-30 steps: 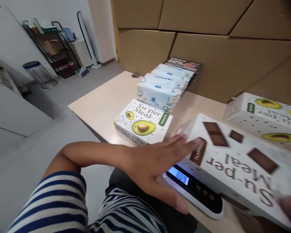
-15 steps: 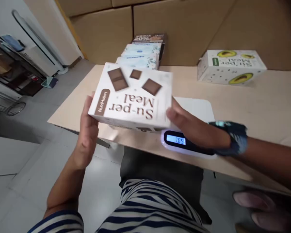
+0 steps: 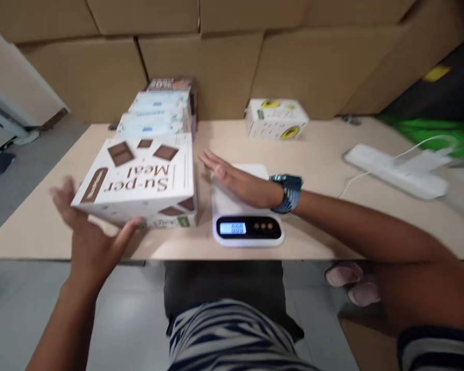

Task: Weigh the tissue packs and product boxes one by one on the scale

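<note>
A white Su-per Meal box [image 3: 147, 180] with chocolate pieces on its lid rests at the left of the table, seemingly on another box [image 3: 170, 221] whose green label shows below it. My left hand [image 3: 88, 237] is at its near left corner, fingers spread and thumb against or close to the front face. My right hand [image 3: 243, 185] is open, with its fingers stretched towards the box's right side and a gap between. Under that hand lies a white digital scale [image 3: 247, 239], its lit display reading what looks like zeros.
Behind the chocolate box stand pale blue-white boxes [image 3: 150, 123] and a brown box [image 3: 170, 84]. An avocado-printed box [image 3: 276, 119] sits near the cardboard cartons [image 3: 201, 72]. A white power strip [image 3: 396, 170] with a cable lies on the right of the table [image 3: 325, 154].
The chocolate box has gone from between both hands above the scale to the stack on the left. Both hands have opened. The scale's display has changed, and the view has turned right.
</note>
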`<state>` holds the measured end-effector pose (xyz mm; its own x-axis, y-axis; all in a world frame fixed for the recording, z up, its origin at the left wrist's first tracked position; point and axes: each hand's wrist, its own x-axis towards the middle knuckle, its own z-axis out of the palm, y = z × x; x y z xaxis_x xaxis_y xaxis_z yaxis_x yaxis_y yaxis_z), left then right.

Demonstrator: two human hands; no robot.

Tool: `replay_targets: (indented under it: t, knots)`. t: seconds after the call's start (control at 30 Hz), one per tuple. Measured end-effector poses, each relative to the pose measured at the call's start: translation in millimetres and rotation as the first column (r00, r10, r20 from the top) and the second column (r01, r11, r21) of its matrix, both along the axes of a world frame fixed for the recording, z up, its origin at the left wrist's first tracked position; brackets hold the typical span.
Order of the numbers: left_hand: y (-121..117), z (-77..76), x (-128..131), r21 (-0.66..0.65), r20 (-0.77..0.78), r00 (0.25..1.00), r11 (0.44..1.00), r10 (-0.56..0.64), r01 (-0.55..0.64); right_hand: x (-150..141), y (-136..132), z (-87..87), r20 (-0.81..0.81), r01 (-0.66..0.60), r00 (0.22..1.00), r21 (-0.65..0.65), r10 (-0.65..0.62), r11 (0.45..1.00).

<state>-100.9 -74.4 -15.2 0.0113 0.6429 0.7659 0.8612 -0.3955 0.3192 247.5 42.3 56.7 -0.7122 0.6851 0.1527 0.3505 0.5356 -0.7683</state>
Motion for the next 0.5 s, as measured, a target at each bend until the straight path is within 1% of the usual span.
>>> replay_targets:
  t: [0.03,0.07,0.1,0.13,0.17,0.2,0.23,0.27,0.3,0.33,0.37,0.4,0.43,0.47,0.5]
  knots:
    - [-4,-1.9,8,0.074,-0.037,0.996,0.995,0.076,-0.073,9,5,-6.0,-0.037,0.052,0.998,0.049,-0.05,0.997]
    - [-9,-4.1,21,0.226,-0.051,0.992,0.969,0.116,-0.102,19,13,-12.6,-0.088,0.137,0.988,0.098,-0.129,0.986]
    - [-15,-5.7,40,0.302,-0.072,0.993,0.951,0.091,-0.066,32,25,-18.6,-0.16,0.274,0.955,0.142,-0.251,0.951]
    - [-19,-5.5,63,0.363,-0.106,0.993,0.932,0.056,-0.014,46,39,-23.0,-0.255,0.44,0.884,0.17,-0.392,0.882]
    - [-22,-2.5,92,0.375,-0.164,0.985,0.92,-0.052,0.111,61,55,-25.1,-0.332,0.573,0.8,0.175,-0.5,0.801]
    - [-22,4.1,124,0.353,-0.22,0.968,0.914,-0.124,0.198,77,72,-24.9,-0.392,0.675,0.714,0.164,-0.58,0.719]
    - [-17,14.2,158,0.308,-0.264,0.945,0.912,-0.192,0.271,92,88,-23.1,-0.433,0.749,0.635,0.142,-0.64,0.647]
    - [-5,26.5,193,0.239,-0.26,0.921,0.905,-0.29,0.353,108,104,-20.7,-0.462,0.807,0.559,0.112,-0.689,0.579]
    - [15,39.3,226,0.139,-0.163,0.919,0.914,-0.358,0.38,122,119,-18.5,-0.481,0.856,0.48,0.073,-0.733,0.513]
    - [42,50.8,257,0.003,-0.004,0.911,0.911,-0.411,0.411,135,133,-17.2,-0.491,0.893,0.402,0.022,-0.773,0.45]
    - [74,60.2,284,-0.159,0.25,0.888,0.889,-0.385,0.43,146,145,-17.0,-0.493,0.916,0.331,-0.036,-0.804,0.399]
    - [108,67.3,307,-0.275,0.517,0.813,0.848,-0.267,0.453,155,154,-17.5,-0.492,0.926,0.274,-0.096,-0.827,0.364]
    - [142,73.3,324,-0.313,0.598,0.779,0.841,-0.187,0.441,162,161,-18.7,-0.491,0.925,0.231,-0.156,-0.84,0.346]
    - [173,78.9,337,-0.317,0.639,0.755,0.845,-0.144,0.43,167,165,-20.1,-0.493,0.914,0.207,-0.212,-0.845,0.347]
    - [201,85.1,346,-0.305,0.686,0.717,0.846,-0.123,0.437,170,168,-21.7,-0.501,0.893,0.201,-0.26,-0.842,0.368]
